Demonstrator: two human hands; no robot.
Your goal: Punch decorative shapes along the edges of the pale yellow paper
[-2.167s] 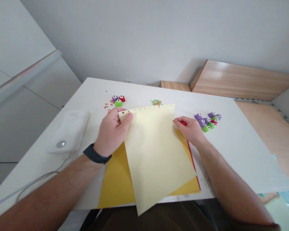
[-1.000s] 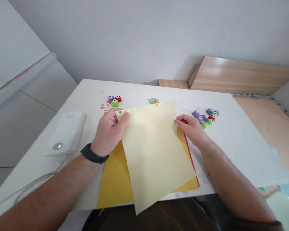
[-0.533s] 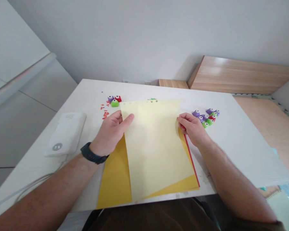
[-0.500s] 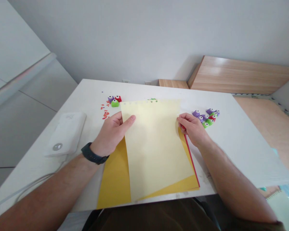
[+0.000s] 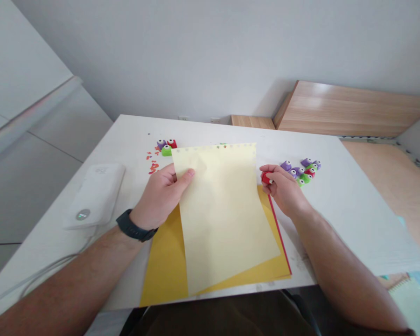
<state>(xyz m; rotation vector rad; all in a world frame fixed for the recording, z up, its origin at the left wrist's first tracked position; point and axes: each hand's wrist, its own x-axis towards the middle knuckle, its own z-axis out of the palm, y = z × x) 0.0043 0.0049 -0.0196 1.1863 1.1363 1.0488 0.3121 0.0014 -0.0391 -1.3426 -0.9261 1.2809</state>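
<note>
Pale yellow sheet (image 5: 224, 210) front and centre, far edge lifted off the table (image 5: 346, 205), near end draped across a darker yellow sheet (image 5: 164, 266) with a red sheet (image 5: 281, 235) peeking out along the right side. A row of small punched holes runs along that raised top edge. Left hand (image 5: 161, 196), dark watch (image 5: 135, 226) at the wrist, pinches the upper left corner, thumb on top and fingers tucked behind. Right hand (image 5: 283, 189) is curled shut around a small red punch (image 5: 266, 177) just beside the sheet's right edge; whether it touches the paper, I cannot tell. By the look of it this paper is feather-light and floppy: it bows from a single pinch, would crease under a hard squeeze, and the perforated strip looks the likeliest place to tear, so a hold just below the holes seems safer. More little punches (image 5: 306, 169) cluster to the right, another few (image 5: 166, 147) to the far left beside scattered red bits (image 5: 152, 165), and a white device (image 5: 96, 193) sits well off to the left.
</note>
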